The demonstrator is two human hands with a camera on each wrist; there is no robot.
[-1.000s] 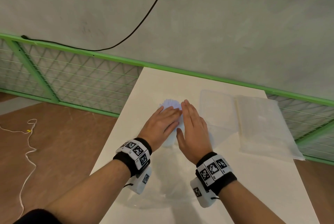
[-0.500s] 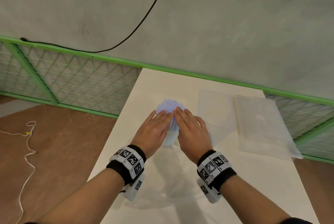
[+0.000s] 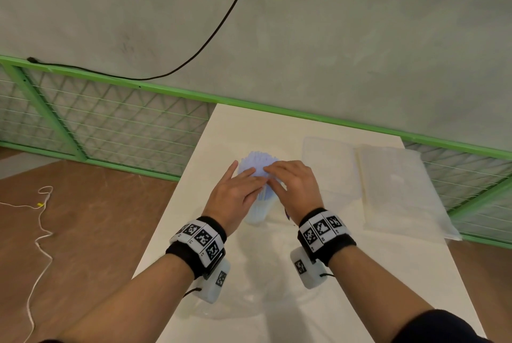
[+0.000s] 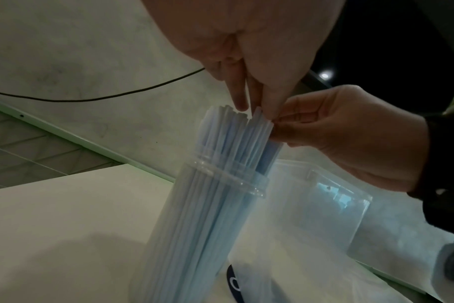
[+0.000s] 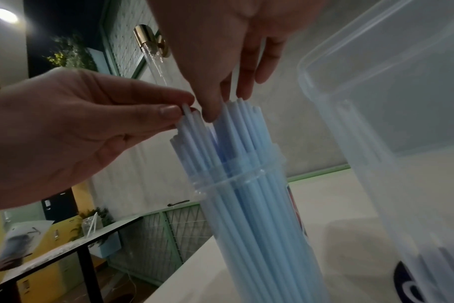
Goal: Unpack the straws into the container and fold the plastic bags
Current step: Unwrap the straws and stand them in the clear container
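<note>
Overhead I can't see it, but right wrist shows left hand pinching a straw; right hand's grip I can't tell.

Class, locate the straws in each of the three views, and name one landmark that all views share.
Head: straws at picture centre, only tops clearly showing.
Left wrist: straws at centre, upright in a clear jar.
Right wrist: straws at centre, filling the same jar.
Shared landmark: the clear box, right of the straws in every view.
</note>
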